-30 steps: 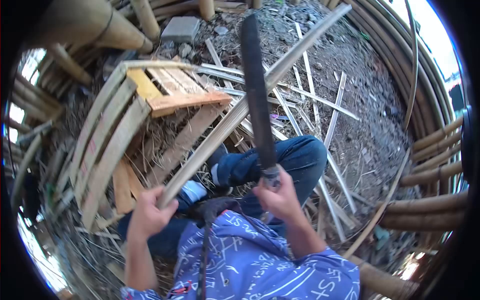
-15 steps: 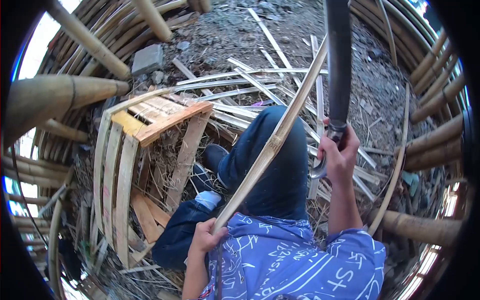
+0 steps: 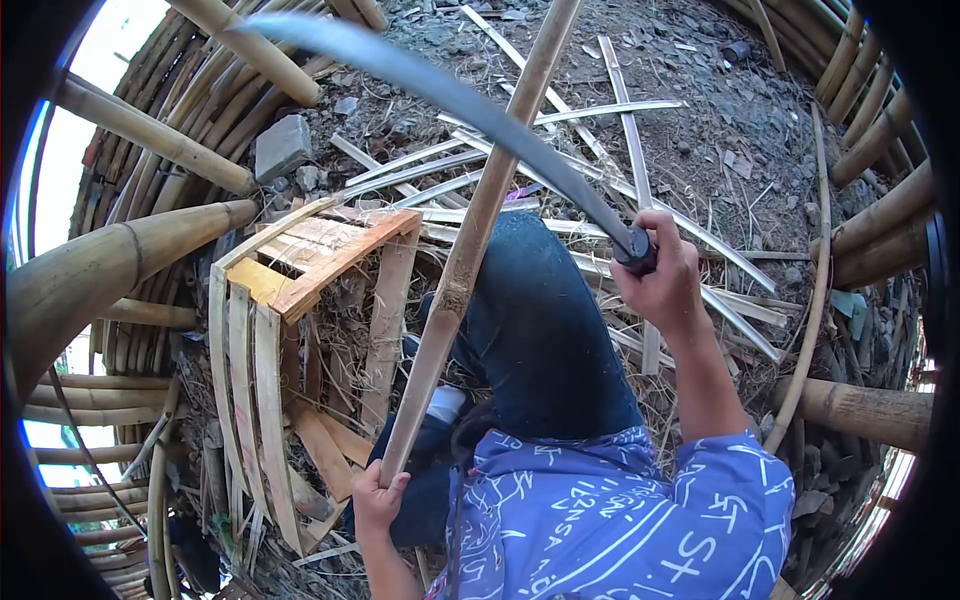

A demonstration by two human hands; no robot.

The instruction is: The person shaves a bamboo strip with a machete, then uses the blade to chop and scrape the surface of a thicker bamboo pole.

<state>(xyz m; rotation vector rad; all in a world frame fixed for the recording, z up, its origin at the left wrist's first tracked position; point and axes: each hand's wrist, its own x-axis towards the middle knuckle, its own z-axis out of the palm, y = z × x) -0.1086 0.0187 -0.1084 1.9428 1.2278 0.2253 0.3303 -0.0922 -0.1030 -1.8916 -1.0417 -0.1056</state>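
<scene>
A wooden pallet [image 3: 300, 300] lies at your left beside your knee. Your left hand [image 3: 378, 500] grips the low end of a long bamboo strip [image 3: 470, 240] slanting up over your leg, while your right hand [image 3: 660, 280] clenches a machete [image 3: 450, 100] whose blade crosses the strip.

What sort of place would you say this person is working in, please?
Probably an outdoor bamboo-working yard. Thick bamboo poles ring a dirt floor littered with split bamboo strips, and a wooden pallet lies there. The left hand holds a bamboo slat; the right hand holds a machete.
</scene>
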